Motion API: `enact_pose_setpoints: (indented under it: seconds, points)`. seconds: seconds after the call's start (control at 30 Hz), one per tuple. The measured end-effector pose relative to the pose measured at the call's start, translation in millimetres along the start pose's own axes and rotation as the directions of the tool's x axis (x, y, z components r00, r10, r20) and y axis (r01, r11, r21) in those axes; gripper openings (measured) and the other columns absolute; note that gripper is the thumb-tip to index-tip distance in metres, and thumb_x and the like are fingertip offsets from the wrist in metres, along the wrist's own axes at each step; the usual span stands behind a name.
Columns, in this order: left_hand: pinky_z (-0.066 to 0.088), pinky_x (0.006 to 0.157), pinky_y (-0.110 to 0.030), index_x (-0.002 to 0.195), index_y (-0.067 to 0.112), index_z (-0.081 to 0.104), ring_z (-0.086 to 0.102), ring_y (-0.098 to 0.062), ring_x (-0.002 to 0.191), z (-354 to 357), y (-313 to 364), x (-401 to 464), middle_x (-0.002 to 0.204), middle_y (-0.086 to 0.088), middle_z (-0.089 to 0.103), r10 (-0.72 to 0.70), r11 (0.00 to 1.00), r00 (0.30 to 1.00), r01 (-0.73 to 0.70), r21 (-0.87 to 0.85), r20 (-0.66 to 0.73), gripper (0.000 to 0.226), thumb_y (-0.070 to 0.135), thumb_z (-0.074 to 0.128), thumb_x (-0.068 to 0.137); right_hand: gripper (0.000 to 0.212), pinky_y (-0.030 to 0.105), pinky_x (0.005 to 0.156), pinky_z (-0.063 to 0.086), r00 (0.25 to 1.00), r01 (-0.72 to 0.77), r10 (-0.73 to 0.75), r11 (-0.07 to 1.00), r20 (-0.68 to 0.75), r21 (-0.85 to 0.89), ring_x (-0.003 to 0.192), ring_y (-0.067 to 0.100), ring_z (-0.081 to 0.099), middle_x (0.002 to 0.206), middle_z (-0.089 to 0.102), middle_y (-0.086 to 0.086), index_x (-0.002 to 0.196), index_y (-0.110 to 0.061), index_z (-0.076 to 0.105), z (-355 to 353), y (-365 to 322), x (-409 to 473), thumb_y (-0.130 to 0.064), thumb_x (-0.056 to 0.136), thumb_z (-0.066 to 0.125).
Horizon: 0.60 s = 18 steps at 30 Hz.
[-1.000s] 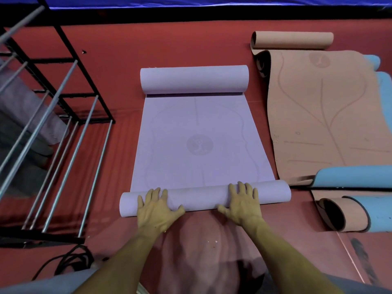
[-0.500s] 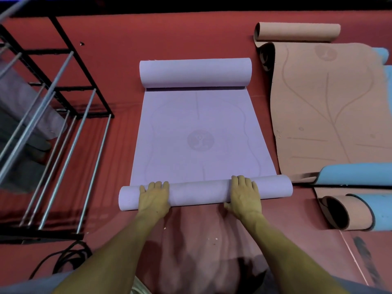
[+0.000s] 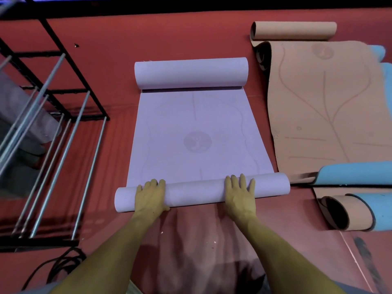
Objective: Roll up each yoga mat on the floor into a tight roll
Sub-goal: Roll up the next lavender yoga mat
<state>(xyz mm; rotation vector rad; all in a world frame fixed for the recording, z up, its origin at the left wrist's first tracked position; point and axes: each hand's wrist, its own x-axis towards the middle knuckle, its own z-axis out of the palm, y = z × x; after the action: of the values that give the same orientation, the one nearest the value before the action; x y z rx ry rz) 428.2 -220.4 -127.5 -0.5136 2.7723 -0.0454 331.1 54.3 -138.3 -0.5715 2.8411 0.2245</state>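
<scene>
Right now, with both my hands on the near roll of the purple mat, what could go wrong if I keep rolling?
The near roll lies slightly askew, its left end nearer you, so it may wind into a cone unless the left hand and right hand push evenly. The far end is curled too; the two rolls will meet unless you flatten it. The near roll's right end sits close to the tan mat and could catch its edge.

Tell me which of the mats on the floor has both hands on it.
The purple mat in the middle: the left hand and right hand press flat on its near roll. The tan mat beside it lies untouched.
</scene>
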Motion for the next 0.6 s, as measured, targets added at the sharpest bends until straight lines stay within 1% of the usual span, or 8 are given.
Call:
enact_pose_setpoints:
  seconds: [0.07,0.1,0.17,0.2,0.23,0.33,0.47,0.6]
  points:
    - [0.042,0.099,-0.038,0.129,0.025,0.053,0.058,-0.021,0.114,-5.1,0.9,5.4,0.122,0.003,0.058,0.014,1.000,0.999,-0.014,-0.003,0.030,0.074,0.057,0.083,0.070,0.056,0.072,0.108,0.034,0.999,0.020,-0.021,1.000,-0.045,-0.019,0.126,0.047,0.053,0.120,0.063,0.017,0.128,-0.001,0.061,2.6,0.2,7.8,0.000,0.073,0.070]
    - [0.042,0.097,-0.037,0.128,0.025,0.054,0.057,-0.021,0.114,-9.1,0.5,7.8,0.122,0.003,0.059,0.023,1.000,0.999,-0.023,-0.004,0.043,0.071,0.057,0.081,0.071,0.048,0.071,0.103,0.039,0.997,0.027,-0.030,0.999,-0.069,-0.037,0.114,0.045,0.058,0.109,0.064,0.016,0.117,-0.002,0.065,3.0,1.3,11.1,0.002,0.070,0.071]
    - [0.044,0.090,-0.036,0.125,0.025,0.056,0.058,-0.021,0.114,-18.7,-2.5,10.5,0.120,0.004,0.060,0.043,0.999,0.995,-0.042,-0.008,0.095,0.066,0.058,0.080,0.073,0.037,0.066,0.093,0.046,0.995,0.059,-0.063,0.997,-0.076,-0.055,0.092,0.038,0.060,0.092,0.063,0.012,0.100,-0.006,0.066,-3.5,3.7,15.5,0.000,0.065,0.074]
    - [0.044,0.087,-0.036,0.123,0.026,0.058,0.060,-0.021,0.112,-22.6,-4.4,10.7,0.119,0.004,0.061,0.057,0.998,0.989,-0.056,-0.010,0.136,0.065,0.060,0.080,0.072,0.034,0.062,0.091,0.047,0.996,0.066,-0.068,0.997,-0.051,-0.051,0.088,0.036,0.059,0.089,0.062,0.010,0.097,-0.008,0.065,-8.3,6.3,15.1,-0.003,0.064,0.076]
    - [0.044,0.084,-0.036,0.121,0.028,0.059,0.061,-0.021,0.111,-26.0,-5.3,9.6,0.118,0.005,0.063,0.073,0.997,0.982,-0.072,-0.011,0.173,0.065,0.060,0.080,0.070,0.033,0.059,0.092,0.047,0.997,0.070,-0.070,0.996,-0.010,-0.059,0.090,0.035,0.059,0.092,0.062,0.008,0.099,-0.010,0.063,-14.4,9.2,13.0,-0.007,0.068,0.075]
    - [0.045,0.077,-0.032,0.114,0.029,0.064,0.066,-0.022,0.103,-33.3,-7.2,-2.0,0.111,0.006,0.069,0.104,0.994,0.956,-0.104,-0.016,0.273,0.060,0.057,0.081,0.064,0.036,0.051,0.101,0.041,0.988,0.111,-0.100,0.990,0.119,-0.089,0.112,0.030,0.055,0.116,0.059,0.004,0.121,-0.015,0.054,-26.1,11.7,1.7,-0.016,0.086,0.063]
    - [0.045,0.072,-0.028,0.110,0.029,0.069,0.068,-0.017,0.091,-36.7,-7.9,-21.8,0.102,0.009,0.072,0.094,0.995,0.917,-0.070,-0.076,0.387,0.057,0.053,0.085,0.061,0.054,0.048,0.097,0.043,0.979,0.108,-0.101,0.994,0.176,-0.028,0.115,0.030,0.058,0.120,0.063,0.003,0.136,-0.010,0.041,-30.7,6.2,-23.9,-0.016,0.087,0.064]
    - [0.044,0.074,-0.030,0.113,0.032,0.067,0.068,-0.017,0.095,-36.5,-3.3,-35.8,0.105,0.011,0.072,0.064,0.991,0.917,-0.014,-0.130,0.393,0.060,0.050,0.086,0.060,0.049,0.052,0.108,0.038,0.977,0.088,-0.078,0.995,0.197,-0.042,0.120,0.031,0.058,0.124,0.064,0.004,0.138,-0.010,0.042,-26.9,6.7,-36.3,-0.011,0.091,0.054]
